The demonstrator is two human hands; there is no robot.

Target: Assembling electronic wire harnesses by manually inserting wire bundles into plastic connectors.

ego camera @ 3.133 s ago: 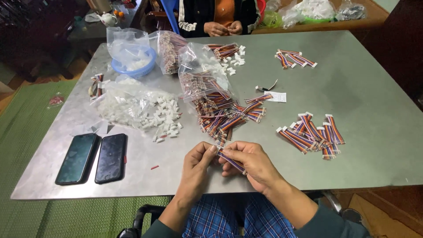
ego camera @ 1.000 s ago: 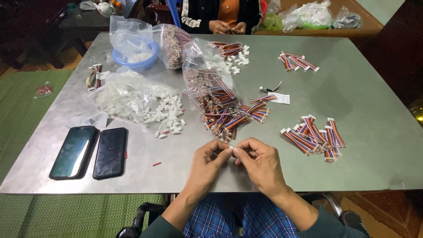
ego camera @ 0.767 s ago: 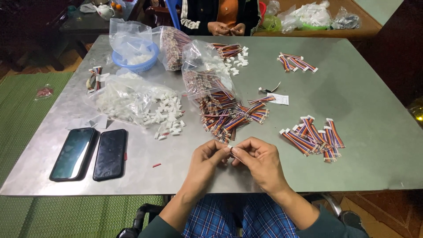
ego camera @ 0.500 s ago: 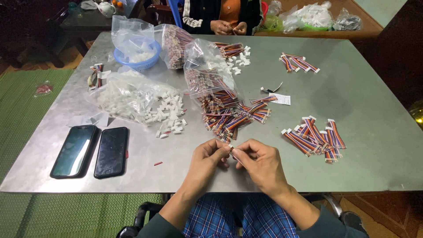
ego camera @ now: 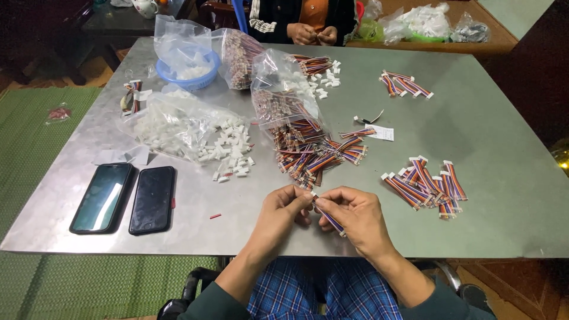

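Both hands pinched on one striped ribbon cable; long axis slanting toward the near right.

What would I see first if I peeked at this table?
Probably the two hands at the near edge, left hand and right hand, pinching a striped ribbon cable between them. Behind them a clear bag spills colourful cables, and two dark phones lie at the left.

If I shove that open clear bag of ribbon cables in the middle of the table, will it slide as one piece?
Probably not. The clear bag looks thin, crumpled and floppy, so it would likely buckle. Its mouth lies open, and the spilled ribbon cables are loose, so they would probably scatter. The pieces look small and light.
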